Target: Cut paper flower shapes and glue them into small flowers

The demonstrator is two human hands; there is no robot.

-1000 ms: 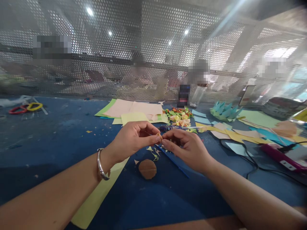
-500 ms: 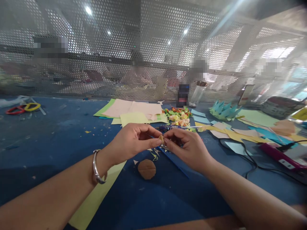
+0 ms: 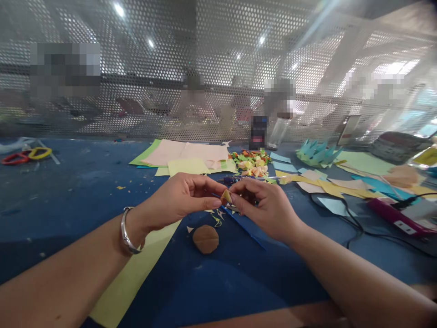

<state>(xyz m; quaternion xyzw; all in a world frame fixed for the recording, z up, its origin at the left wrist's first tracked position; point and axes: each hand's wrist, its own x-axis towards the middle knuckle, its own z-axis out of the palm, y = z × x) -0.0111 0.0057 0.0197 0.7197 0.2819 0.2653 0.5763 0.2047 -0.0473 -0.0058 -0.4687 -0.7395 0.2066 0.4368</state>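
Note:
Between my fingertips is a small folded piece of yellow paper [image 3: 226, 197], roughly triangular. My left hand [image 3: 182, 198], with a silver bangle at its wrist, pinches it from the left. My right hand [image 3: 262, 205] pinches its right side between thumb and fingers. Just below lies a brown cardboard disc [image 3: 205, 239] with a crease across it. A thin blue stick [image 3: 246, 230] slants across the table under my hands, beside thin paper scraps [image 3: 217, 220]. The long yellow-green paper sheet [image 3: 143, 278] runs under my left forearm.
Stacked paper sheets [image 3: 184, 152] lie at the back, beside a heap of curled paper pieces [image 3: 252, 163]. A blue paper crown shape [image 3: 317, 154] and paper strips are at right. A purple power strip [image 3: 392, 216] trails a black cable. Scissors [image 3: 41, 153] lie far left.
The view has shifted slightly, so the table things sit a little further left and up. The folded paper piece has turned and shows more of its face between my fingers.

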